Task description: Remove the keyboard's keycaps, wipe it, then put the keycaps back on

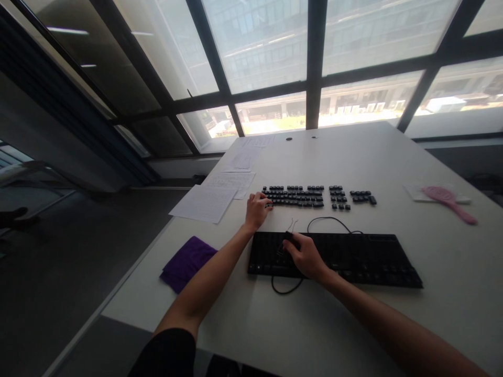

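A black keyboard (353,256) lies in front of me, slightly turned, with its cable looping out behind it and below its front edge. Beyond it, loose black keycaps (298,198) stand in rows on the table. My left hand (257,210) is at the left end of these rows, its fingers curled and pinched on a keycap (269,205). Over the left part of the keyboard, my right hand (305,255) is closed around a keycap puller (289,235) with a dark handle, its two thin wires pointing up and away from me.
A folded purple cloth (188,263) lies by my left forearm. Several paper sheets (206,203) run along the table's left edge. At the right, a pink hairbrush (450,201) rests partly on a pale packet. Large windows stand behind the white table (353,157).
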`<state>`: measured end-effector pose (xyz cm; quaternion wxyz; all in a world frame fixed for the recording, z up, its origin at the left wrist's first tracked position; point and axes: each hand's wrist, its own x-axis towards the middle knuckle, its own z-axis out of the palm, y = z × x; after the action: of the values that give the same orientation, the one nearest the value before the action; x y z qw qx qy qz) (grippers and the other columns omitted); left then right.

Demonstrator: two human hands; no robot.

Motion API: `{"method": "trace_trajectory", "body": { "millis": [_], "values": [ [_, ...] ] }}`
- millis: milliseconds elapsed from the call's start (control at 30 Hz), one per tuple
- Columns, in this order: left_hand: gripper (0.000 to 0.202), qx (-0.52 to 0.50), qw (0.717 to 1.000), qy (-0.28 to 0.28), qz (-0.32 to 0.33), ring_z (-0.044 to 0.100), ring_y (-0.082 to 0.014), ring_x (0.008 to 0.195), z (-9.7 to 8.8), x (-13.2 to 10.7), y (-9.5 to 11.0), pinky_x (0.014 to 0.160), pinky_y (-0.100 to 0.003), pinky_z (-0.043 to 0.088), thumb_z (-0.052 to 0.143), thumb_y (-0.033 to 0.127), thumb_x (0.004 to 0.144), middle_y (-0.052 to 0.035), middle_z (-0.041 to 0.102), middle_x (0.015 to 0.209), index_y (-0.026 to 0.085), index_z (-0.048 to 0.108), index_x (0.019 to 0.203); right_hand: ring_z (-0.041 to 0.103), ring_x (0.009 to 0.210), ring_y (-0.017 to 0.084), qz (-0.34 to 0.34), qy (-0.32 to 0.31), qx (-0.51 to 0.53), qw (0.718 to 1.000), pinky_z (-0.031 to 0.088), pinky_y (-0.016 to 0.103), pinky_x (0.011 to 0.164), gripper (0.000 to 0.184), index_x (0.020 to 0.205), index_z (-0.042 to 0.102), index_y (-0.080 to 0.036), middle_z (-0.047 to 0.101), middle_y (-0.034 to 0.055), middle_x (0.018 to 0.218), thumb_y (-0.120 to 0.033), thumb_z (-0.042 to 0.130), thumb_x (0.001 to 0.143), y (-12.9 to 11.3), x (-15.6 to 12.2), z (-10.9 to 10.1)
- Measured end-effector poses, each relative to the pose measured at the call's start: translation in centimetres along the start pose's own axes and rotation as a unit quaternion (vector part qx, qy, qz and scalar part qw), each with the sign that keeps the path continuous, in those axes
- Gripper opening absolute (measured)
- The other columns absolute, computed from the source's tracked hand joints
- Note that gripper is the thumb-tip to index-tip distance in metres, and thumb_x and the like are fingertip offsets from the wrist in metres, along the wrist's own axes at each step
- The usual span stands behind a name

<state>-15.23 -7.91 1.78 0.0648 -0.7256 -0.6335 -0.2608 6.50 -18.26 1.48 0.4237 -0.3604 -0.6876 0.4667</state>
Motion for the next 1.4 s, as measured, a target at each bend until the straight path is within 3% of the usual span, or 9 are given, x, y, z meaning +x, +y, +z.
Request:
{"method": "trace_trajectory", "body": {
  "millis": [167,300,467,600,800,933,1067,1267,1400],
  "values": [
    [0.012,-0.077,0.997,0.031,0.0,0.056,-0.0238,0.099,-3.5,-3.8,2.5,0.094,-0.04,0.045,0.066,0.02,0.089,-0.0061,0.063,0.099,0.022,0.074,0.098,0.053,0.066,0.016,-0.019,-0.015,-0.03,0.999,0.039,0.026,0.062,0.02,0.073,0.058,-0.018,0.062,0.0009,0.07,-0.023,0.055,0.092,-0.1,-0.2,0.2],
    [0.016,-0.185,0.982,-0.046,-0.007,0.06,-0.0199,0.093,-5.9,-9.8,4.9,0.086,-0.034,0.048,0.057,0.016,0.093,-0.0034,0.066,0.093,0.022,0.071,0.097,0.055,0.068,0.017,-0.049,-0.058,-0.08,0.994,0.039,0.027,0.063,0.016,0.076,0.059,-0.018,0.064,0.0025,0.075,-0.021,0.057,0.091,0.1,-0.5,0.6],
    [0.017,-0.226,0.969,-0.095,-0.025,0.059,-0.0203,0.089,-6.2,-14.6,6.0,0.082,-0.034,0.049,0.056,0.01,0.088,-0.0049,0.066,0.092,0.02,0.07,0.092,0.055,0.075,0.018,-0.151,-0.129,-0.191,0.961,0.04,0.028,0.069,0.015,0.081,0.062,-0.019,0.063,0.0048,0.079,-0.016,0.055,0.093,-0.1,-1.2,0.6],
    [0.021,-0.221,0.968,-0.116,0.025,0.058,-0.0216,0.093,-6.7,-14.9,6.2,0.087,-0.038,0.048,0.059,0.008,0.082,-0.0058,0.066,0.098,0.02,0.07,0.096,0.054,0.074,0.019,-0.222,-0.145,-0.258,0.929,0.039,0.031,0.071,0.017,0.084,0.063,-0.018,0.063,0.0063,0.079,-0.009,0.051,0.091,0.0,-1.7,0.7],
    [0.008,-0.226,0.962,-0.153,0.015,0.058,-0.022,0.092,-6.6,-14.4,6.3,0.084,-0.037,0.049,0.075,0.02,0.079,-0.004,0.067,0.094,0.022,0.072,0.086,0.055,0.066,0.015,-0.076,-0.089,-0.084,0.99,0.039,0.025,0.062,0.02,0.072,0.058,-0.018,0.062,0.0019,0.071,-0.011,0.053,0.09,0.7,-1.3,1.0],
    [0.013,-0.259,0.955,-0.142,-0.009,0.061,-0.0209,0.092,-6.2,-14.3,6.4,0.083,-0.035,0.051,0.075,0.018,0.081,-0.0027,0.069,0.093,0.023,0.074,0.093,0.054,0.065,0.015,-0.028,-0.057,-0.023,0.998,0.039,0.024,0.06,0.02,0.069,0.058,-0.017,0.062,0.0003,0.068,-0.014,0.055,0.089,0.2,-0.9,0.7],
    [0.016,-0.271,0.959,-0.078,-0.022,0.063,-0.0184,0.091,-6.3,-14.4,6.7,0.082,-0.032,0.052,0.073,0.017,0.084,-0.0031,0.068,0.097,0.022,0.071,0.099,0.055,0.068,0.015,-0.011,-0.033,-0.006,0.999,0.04,0.025,0.063,0.016,0.077,0.061,-0.018,0.064,0.0002,0.073,-0.023,0.056,0.091,-0.3,-0.7,0.6],
    [0.026,-0.198,0.974,-0.022,0.107,0.059,-0.0195,0.095,-6.1,-14.2,6.4,0.085,-0.034,0.053,0.065,0.016,0.09,-0.0064,0.064,0.103,0.021,0.062,0.116,0.055,0.064,0.015,0.023,-0.019,0.034,0.999,0.042,0.025,0.062,0.018,0.078,0.062,-0.017,0.065,0.0002,0.071,-0.028,0.056,0.092,0.3,-0.5,0.7],
    [0.02,-0.141,0.975,-0.026,0.171,0.057,-0.0208,0.097,-6.5,-13.1,6.7,0.084,-0.034,0.054,0.058,0.015,0.094,-0.0078,0.064,0.105,0.023,0.067,0.11,0.057,0.065,0.016,0.02,0.012,0.04,0.999,0.043,0.026,0.062,0.018,0.076,0.063,-0.017,0.066,0.0013,0.071,-0.026,0.057,0.09,0.4,-0.5,0.6]
  ]
}}
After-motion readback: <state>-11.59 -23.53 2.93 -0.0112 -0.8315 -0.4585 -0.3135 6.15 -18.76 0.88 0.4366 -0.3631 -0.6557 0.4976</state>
